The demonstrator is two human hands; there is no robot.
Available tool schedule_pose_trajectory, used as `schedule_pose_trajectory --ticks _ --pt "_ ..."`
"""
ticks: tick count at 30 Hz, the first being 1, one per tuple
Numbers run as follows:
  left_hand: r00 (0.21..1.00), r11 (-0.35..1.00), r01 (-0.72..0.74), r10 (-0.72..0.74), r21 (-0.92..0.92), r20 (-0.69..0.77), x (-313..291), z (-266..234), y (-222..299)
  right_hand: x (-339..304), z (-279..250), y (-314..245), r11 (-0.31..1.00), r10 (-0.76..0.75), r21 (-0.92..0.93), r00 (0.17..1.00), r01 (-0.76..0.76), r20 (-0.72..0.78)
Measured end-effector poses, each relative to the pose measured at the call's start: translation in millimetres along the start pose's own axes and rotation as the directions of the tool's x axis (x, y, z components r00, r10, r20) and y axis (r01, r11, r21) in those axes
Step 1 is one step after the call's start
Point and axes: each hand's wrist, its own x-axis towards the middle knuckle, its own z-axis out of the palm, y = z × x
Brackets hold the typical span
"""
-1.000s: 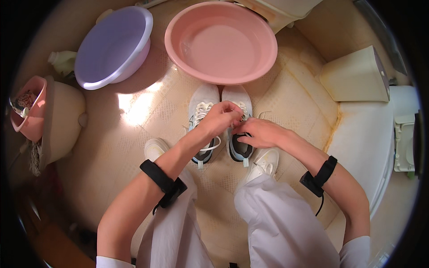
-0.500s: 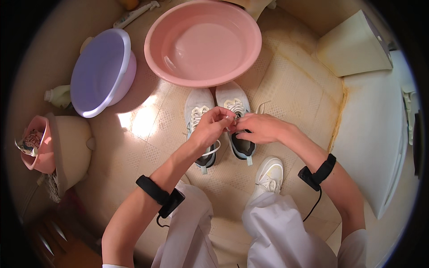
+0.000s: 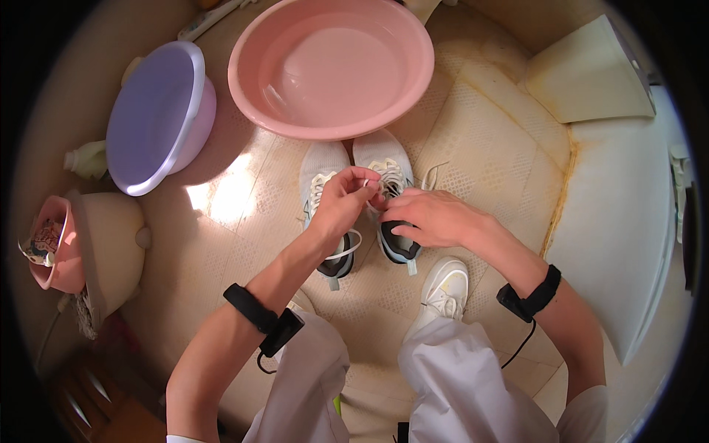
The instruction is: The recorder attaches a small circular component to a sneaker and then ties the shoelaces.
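A pair of grey-white sneakers stands side by side on the floor, toes away from me: the left sneaker (image 3: 323,156) and the right sneaker (image 3: 380,146). My left hand (image 3: 341,203) pinches a white shoelace (image 3: 368,184) above the right sneaker's tongue. Bent over that sneaker's collar, my right hand (image 3: 436,215) meets the left fingertips at the lace. Its fingertips are partly hidden, and its thumb lies over the dark shoe opening. One lace loop (image 3: 359,241) hangs over the left sneaker; a loose lace end (image 3: 436,171) sticks out past the right one.
A pink basin (image 3: 332,134) sits just beyond the toes, with a purple basin (image 3: 193,111) tilted to its left. At left are a small pink tub (image 3: 68,255) and a beige container (image 3: 114,244). A pale bin (image 3: 583,74) and a white panel (image 3: 613,221) line the right.
My left fingers have risen slightly with the lace, and the right hand has shifted a little. The whole view has moved slightly; the sneakers and basins stay in place.
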Motion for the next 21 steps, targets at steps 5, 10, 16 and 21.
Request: schedule_pose_trajectory --ticks 5,10,16,21 --pt "0.997 0.986 -0.067 0.072 -0.153 0.026 -2 22 12 -4 -7 -8 0.992 0.112 0.050 0.994 -0.113 0.006" --pt "0.988 0.986 -0.130 0.137 -0.105 0.071 -11 20 -3 -14 6 -6 0.996 -0.013 -0.090 0.998 0.008 -0.061" --pt "0.991 0.998 -0.066 0.063 0.020 0.120 -6 -10 1 -17 11 -11 0.984 0.020 -0.176 1.000 -0.020 0.001" --pt "0.966 0.819 -0.187 0.052 0.543 0.254 -5 -25 45 -25 14 -4 0.982 -0.021 -0.190 0.999 0.014 -0.038"
